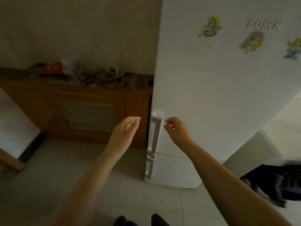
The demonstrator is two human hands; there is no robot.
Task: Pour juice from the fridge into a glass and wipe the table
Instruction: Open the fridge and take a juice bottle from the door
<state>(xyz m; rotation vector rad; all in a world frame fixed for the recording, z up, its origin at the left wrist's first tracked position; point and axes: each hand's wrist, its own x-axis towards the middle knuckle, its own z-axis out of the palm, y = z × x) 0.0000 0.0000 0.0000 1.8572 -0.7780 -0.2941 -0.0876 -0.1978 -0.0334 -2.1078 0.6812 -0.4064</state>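
Observation:
A tall white fridge (219,79) fills the right half of the view, its door closed. Its vertical white handle (154,136) runs down the left edge of the door. My left hand (127,128) is raised just left of the handle, fingers loosely apart, holding nothing and not touching it. My right hand (175,129) hovers just right of the handle in front of the door, fingers curled but apart, empty. Neither juice nor a glass is in view.
A wooden cabinet (48,98) with a vent grille (88,115) stands left of the fridge, with plastic bags and clutter (91,70) on top. A black bag (280,181) lies on the tiled floor at lower right. Three cartoon magnets (210,26) stick on the door.

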